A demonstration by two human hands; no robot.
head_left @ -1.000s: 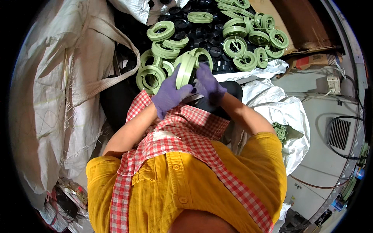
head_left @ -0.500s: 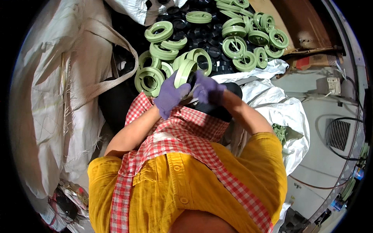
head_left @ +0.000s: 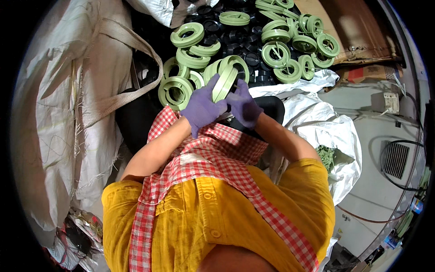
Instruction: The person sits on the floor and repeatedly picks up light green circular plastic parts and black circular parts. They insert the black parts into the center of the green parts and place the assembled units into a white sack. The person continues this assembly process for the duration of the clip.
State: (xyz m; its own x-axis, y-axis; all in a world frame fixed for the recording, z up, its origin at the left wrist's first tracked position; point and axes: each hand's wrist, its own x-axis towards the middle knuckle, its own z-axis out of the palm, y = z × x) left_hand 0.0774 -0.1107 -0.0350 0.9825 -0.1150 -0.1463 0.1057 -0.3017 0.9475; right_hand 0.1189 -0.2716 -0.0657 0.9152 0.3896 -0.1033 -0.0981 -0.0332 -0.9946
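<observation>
Above my lap, my left hand [head_left: 203, 108], in a purple glove, grips a pale green plastic ring [head_left: 224, 84] that is tilted on edge. My right hand [head_left: 245, 107], gloved the same way, is close to the ring's right side with its fingers bent. Its fingertips are partly hidden by the ring, and whether they pinch anything is unclear. Just beyond, more green rings [head_left: 176, 92] lie in a loose cluster. Another group of green rings [head_left: 276, 55], some with thin spokes across the middle, sits at the far right. Many small black round plastic parts [head_left: 250, 44] lie among and beneath them.
A big white woven sack [head_left: 50, 118] with a strap [head_left: 118, 105] stands on the left. White plastic sheeting [head_left: 324, 120] with green scraps [head_left: 325, 156] is at the right. Beyond it are a grey panel with a vent [head_left: 394, 159], a cable and cardboard [head_left: 369, 34].
The ring in my left hand has turned more side-on and shifted slightly right. My right hand has opened out a little and turned, lower beside the ring.
</observation>
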